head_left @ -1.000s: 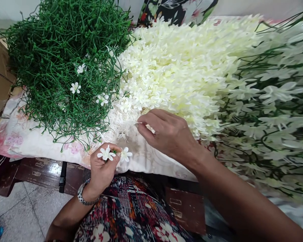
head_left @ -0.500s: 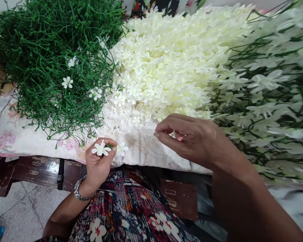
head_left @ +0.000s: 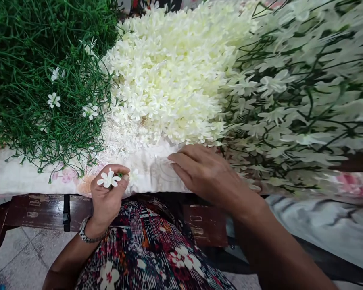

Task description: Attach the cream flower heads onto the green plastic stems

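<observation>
My left hand (head_left: 107,193) is closed on a small green stem with white flower heads (head_left: 108,179) at the near edge of a pale floral cloth (head_left: 157,177). My right hand (head_left: 202,171) rests on the cloth just below a big heap of loose cream-white flower heads (head_left: 172,76). Its fingers are pressed together at the tips in a pinch; what they hold is too small to make out. A fringe of thin white plastic pins (head_left: 121,137) lies between the two hands and the heap.
A tangle of bare green stems (head_left: 39,80) with a few white flowers lies at the left. Finished sprays of white flowers on green stems (head_left: 302,96) fill the right. A dark wooden bench edge (head_left: 36,207) and a patterned dress (head_left: 151,249) lie below.
My right hand drew back from the heap with pinched fingers, then came down onto the cloth near its edge. The view shifted to the right. My left hand kept its flower stem.
</observation>
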Motion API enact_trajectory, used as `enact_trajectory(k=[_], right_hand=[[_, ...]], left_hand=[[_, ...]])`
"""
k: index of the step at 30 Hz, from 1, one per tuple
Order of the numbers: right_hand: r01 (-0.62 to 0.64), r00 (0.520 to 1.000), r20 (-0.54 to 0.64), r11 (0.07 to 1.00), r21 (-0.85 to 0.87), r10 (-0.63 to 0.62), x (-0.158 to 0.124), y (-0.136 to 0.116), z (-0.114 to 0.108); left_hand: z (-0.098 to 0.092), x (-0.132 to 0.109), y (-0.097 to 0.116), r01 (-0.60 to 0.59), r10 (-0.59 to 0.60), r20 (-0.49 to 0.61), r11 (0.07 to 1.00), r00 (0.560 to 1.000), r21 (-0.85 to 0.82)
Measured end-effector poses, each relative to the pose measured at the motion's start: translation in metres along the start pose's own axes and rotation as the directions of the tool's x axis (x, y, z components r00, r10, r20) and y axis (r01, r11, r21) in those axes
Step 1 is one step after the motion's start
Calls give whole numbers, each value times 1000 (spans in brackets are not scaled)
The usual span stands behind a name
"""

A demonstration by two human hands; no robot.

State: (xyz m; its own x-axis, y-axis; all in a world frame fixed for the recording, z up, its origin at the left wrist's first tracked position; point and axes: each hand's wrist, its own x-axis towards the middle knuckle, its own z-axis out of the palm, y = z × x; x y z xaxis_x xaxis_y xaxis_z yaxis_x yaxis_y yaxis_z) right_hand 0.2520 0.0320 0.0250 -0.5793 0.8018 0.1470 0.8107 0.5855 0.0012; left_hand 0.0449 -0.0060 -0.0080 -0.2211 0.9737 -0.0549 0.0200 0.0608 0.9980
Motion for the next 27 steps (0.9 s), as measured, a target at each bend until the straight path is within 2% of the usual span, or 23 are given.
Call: enact_trajectory(k=[3, 6, 8, 11, 13, 16, 18, 19, 21, 24, 27], right_hand=[[49, 994, 101, 998, -26, -46, 8, -3, 5], [56, 992, 114, 998, -43, -51, 10, -1, 12], [37, 998, 58, 999, -4, -36, 8, 2, 16], [-24, 993, -110, 971, 236, 51, 3, 3, 16], [-91, 966, -174, 881, 464, 191, -2, -2, 12], [-150, 919, -122, 620, 770, 374, -8, -19, 6], [-105, 915, -85, 435, 894, 396, -9, -33, 6], [-76, 916, -84, 374, 924, 393, -8, -39, 8], [-14, 915, -120, 328, 945, 385, -6, -49, 13], [67, 903, -204, 344, 937, 379, -1, -57, 24], [93, 888, -241, 359, 929, 392, 2, -58, 33]], left_hand=[[2, -1, 2, 13, -13, 19, 1000, 1000, -19], [2, -2, 3, 56, -55, 34, 998, 998, -21], [2, -3, 3, 79, -78, 31, 996, 996, -34], [3, -4, 1, 105, -103, 28, 991, 994, -77], [5, -4, 0, 136, -131, 52, 984, 990, -117], [10, -3, 0, 155, -145, 76, 978, 986, -140], [12, -3, 1, 156, -149, 67, 980, 987, -120], [14, -3, 2, 164, -158, 64, 981, 985, -107], [15, -4, 5, 199, -192, 80, 976, 978, -88], [17, -5, 7, 221, -213, 112, 973, 971, -68], [19, -6, 9, 243, -230, 146, 967, 962, -76]])
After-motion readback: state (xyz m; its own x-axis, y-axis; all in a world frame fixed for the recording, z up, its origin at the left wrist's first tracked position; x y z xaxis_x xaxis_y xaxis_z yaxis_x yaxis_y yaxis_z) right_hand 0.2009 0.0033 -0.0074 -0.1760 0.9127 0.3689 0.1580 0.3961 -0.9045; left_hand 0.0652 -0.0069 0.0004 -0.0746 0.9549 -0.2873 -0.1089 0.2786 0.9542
